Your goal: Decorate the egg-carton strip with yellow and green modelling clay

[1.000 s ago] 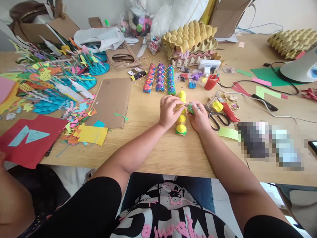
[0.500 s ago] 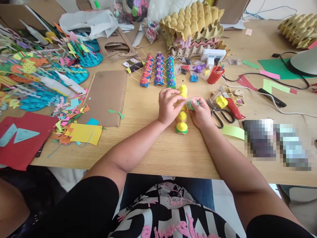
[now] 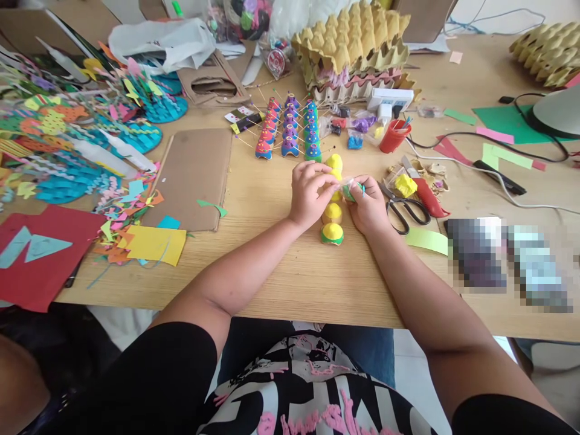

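My right hand [image 3: 369, 208] is closed around a small clear bag of green modelling clay [image 3: 350, 191], and a bit of blue [image 3: 363, 190] sticks out by its fingers. Thumb and forefinger of my left hand [image 3: 310, 192] pinch the bag's clear plastic edge. Beneath both hands lies an egg-carton strip with yellow-covered bumps [image 3: 333, 232] and a green rim at its near end; my hands hide its middle. Black-handled scissors [image 3: 409, 208] and a lump of yellow clay [image 3: 405, 185] lie just right of my right hand.
Three painted egg-carton caterpillars [image 3: 290, 130] stand behind my hands. Stacked egg trays [image 3: 348, 45], a red cup [image 3: 395, 136] and a white power adapter [image 3: 389, 99] are farther back. Cardboard [image 3: 190, 175], paper scraps and blue decorated pieces [image 3: 67, 175] fill the left. A cable [image 3: 498, 175] crosses the right.
Both hands stay nearly in place. The clear plastic between them shows slightly more, and the blue bit by my right fingers has shifted a little.
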A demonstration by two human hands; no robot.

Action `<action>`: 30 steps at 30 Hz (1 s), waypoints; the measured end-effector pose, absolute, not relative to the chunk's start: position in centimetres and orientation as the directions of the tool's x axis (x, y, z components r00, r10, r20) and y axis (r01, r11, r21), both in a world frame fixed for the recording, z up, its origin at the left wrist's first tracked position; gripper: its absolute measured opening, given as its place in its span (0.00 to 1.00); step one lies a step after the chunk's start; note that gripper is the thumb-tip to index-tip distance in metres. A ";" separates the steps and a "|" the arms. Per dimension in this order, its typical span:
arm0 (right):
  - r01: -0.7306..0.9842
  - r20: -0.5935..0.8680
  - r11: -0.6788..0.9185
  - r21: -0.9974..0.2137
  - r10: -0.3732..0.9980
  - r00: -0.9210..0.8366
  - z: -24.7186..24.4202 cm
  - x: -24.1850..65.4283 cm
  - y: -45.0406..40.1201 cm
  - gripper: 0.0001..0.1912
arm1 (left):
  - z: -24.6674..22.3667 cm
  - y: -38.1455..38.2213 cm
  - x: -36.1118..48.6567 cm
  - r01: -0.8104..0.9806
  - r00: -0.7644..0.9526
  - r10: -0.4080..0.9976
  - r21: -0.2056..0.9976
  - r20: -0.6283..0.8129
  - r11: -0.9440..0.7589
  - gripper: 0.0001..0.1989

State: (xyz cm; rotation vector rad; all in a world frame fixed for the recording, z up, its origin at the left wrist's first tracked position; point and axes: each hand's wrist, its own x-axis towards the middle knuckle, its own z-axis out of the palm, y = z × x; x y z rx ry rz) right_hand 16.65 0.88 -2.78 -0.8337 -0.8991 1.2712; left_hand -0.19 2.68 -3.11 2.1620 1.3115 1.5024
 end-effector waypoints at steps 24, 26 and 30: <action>-0.002 0.440 0.449 -0.894 0.877 0.194 -1.9 16.3 -0.6 0.06 | -3.3 2.6 0.2 0.421 -0.005 0.826 0.750 0.564 -0.510 0.15; 0.059 0.477 0.474 -0.879 0.863 0.169 -1.6 16.3 -0.8 0.06 | -3.3 2.6 0.1 0.384 -0.008 0.844 0.781 0.536 -0.492 0.14; 0.226 0.568 0.534 -0.815 0.812 0.131 -1.1 16.3 -1.0 0.09 | -3.1 2.5 0.1 0.342 0.010 0.864 0.810 0.504 -0.476 0.10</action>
